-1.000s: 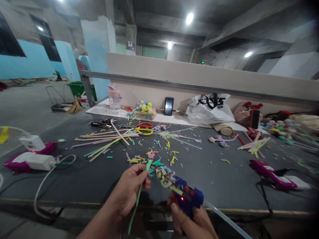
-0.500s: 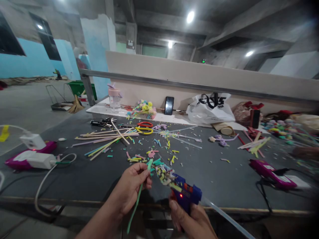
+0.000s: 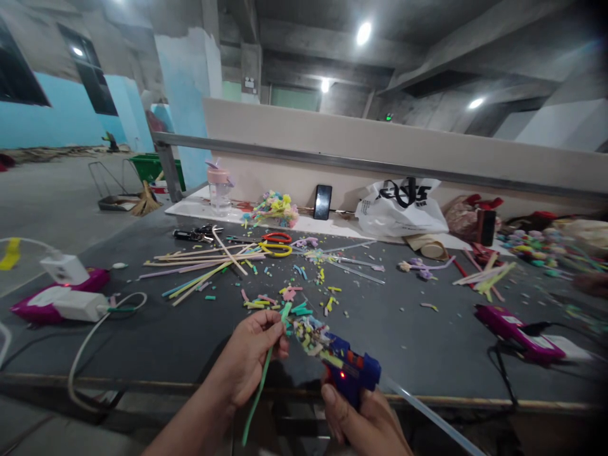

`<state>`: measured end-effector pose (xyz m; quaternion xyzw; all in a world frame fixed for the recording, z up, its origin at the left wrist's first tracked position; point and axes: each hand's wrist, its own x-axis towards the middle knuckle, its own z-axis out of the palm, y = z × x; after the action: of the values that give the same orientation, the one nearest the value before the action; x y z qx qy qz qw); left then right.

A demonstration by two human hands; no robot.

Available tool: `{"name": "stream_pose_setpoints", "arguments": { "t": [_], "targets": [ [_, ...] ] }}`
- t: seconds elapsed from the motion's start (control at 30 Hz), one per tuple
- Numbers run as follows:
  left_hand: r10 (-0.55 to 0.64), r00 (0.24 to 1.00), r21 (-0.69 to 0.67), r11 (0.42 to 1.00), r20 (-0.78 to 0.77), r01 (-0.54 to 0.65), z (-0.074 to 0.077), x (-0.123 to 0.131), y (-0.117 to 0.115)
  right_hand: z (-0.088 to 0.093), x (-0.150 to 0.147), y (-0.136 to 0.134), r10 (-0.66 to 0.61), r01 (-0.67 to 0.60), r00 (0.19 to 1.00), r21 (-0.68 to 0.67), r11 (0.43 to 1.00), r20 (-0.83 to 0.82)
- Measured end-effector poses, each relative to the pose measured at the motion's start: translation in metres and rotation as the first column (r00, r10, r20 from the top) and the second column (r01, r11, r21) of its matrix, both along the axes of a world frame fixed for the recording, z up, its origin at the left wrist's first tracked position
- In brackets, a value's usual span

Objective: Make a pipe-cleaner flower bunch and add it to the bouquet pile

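Between thumb and fingers, my left hand [image 3: 259,351] pinches a green pipe cleaner [image 3: 259,402] whose long end hangs down past the table edge. My right hand [image 3: 358,415] is wrapped round the grip of a blue hot glue gun [image 3: 351,364] with a red light lit. Bits of coloured fuzzy trimmings cling all over its nozzle end [image 3: 311,335], which points at the top of the pipe cleaner. A clear glue stick [image 3: 432,415] sticks out of the gun's back. Just beyond the nozzle lie short teal cut pieces [image 3: 301,309].
Scissors with red and yellow handles [image 3: 276,244], pastel pipe cleaners [image 3: 199,266] and scattered trimmings lie ahead. Purple power strips [image 3: 517,335] sit left and right. Behind stand a bottle [image 3: 219,190], a phone [image 3: 322,202] and a white bag [image 3: 401,206]. Another person's hand [image 3: 591,284] shows at far right.
The glue gun in my right hand has shifted slightly left, its nozzle nearer the pipe cleaner's tip. My left hand has kept almost still. The other person's hand has moved right.
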<state>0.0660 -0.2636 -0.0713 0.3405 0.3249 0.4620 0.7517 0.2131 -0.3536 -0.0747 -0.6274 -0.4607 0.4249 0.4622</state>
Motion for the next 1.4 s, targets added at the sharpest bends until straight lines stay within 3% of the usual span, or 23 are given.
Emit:
{"name": "stream_pose_setpoints", "arguments": {
  "t": [1.0, 1.17, 1.27, 1.4],
  "targets": [
    [-0.023, 0.999, 0.003, 1.0, -0.035, 0.023, 0.002, -0.002, -0.001, -0.002, 0.008, 0.002, 0.01, -0.013, 0.997, 0.043, 0.999, 0.079],
    [-0.04, 0.999, -0.006, 0.999, -0.008, 0.04, 0.003, -0.003, 0.0, 0.001, 0.022, 0.007, 0.074, -0.074, 0.997, 0.015, 0.997, 0.009],
    [-0.053, 0.999, -0.018, 0.998, 0.007, 0.053, 0.002, -0.004, 0.001, 0.012, 0.033, 0.013, 0.027, -0.026, 0.998, 0.029, 0.999, -0.049],
    [-0.056, 0.998, -0.049, 0.997, 0.004, 0.056, 0.002, -0.006, 0.001, 0.023, 0.053, 0.027, -0.064, 0.089, 0.955, 0.073, 0.993, -0.291]
  ]
}}
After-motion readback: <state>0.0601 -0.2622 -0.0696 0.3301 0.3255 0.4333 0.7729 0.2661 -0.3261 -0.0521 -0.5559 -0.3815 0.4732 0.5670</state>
